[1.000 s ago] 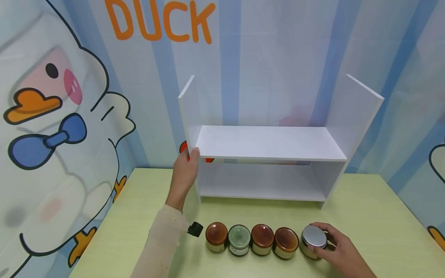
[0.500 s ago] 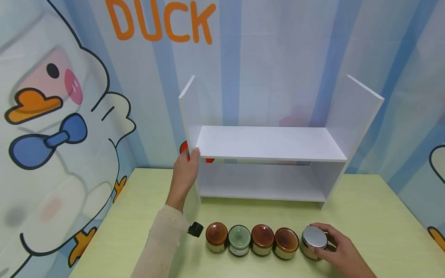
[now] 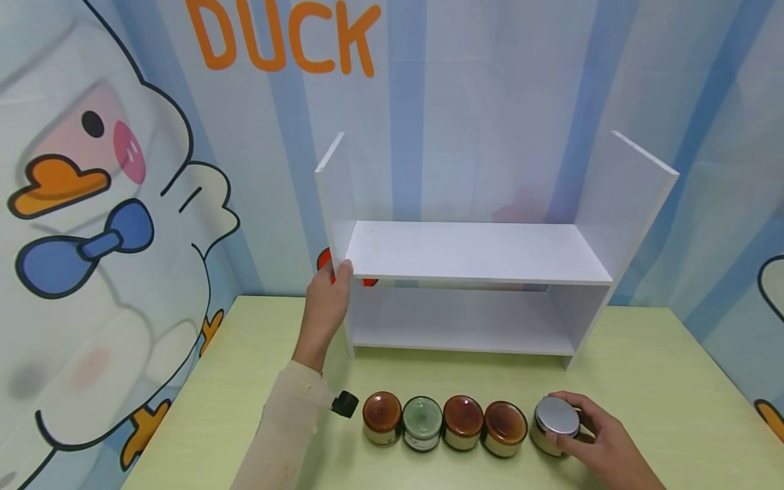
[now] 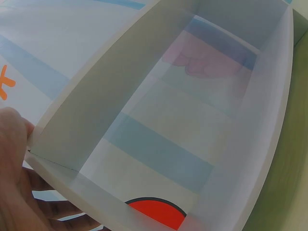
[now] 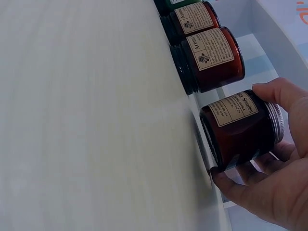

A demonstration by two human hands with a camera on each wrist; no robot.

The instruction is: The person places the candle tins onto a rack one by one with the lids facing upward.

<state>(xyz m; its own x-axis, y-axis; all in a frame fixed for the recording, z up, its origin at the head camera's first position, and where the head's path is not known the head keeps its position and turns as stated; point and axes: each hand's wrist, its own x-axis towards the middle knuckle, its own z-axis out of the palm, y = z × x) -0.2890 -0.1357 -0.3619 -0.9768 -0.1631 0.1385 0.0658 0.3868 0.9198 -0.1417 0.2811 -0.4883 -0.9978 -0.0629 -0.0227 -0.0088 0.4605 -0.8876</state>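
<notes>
1. I am gripping the white shelf unit [image 3: 471, 272] with my left hand [image 3: 327, 299], thumb hooked over the front left corner of its upper board and fingers [image 4: 57, 209] curled behind the left side panel.
2. In the left wrist view, my palm is pressing against that panel's outer face; the shelf unit's inside is showing only the striped wall behind it.
3. My right hand [image 3: 591, 439] is clasping the silver-lidded jar [image 3: 553, 425], which is standing on the table [image 3: 643, 381] in front of the shelf unit's right end.
4. In the right wrist view, my thumb is lying over the jar's metal lid rim and my fingers [image 5: 240, 185] are wrapping round its dark glass body from below.
5. The four other jars [image 3: 444, 423] are standing in a row left of the silver-lidded jar, in front of the shelf unit, each one touching the next.
6. A small black object [image 3: 345, 403] is lying at the row's left end, beside my left sleeve [image 3: 284, 429].
</notes>
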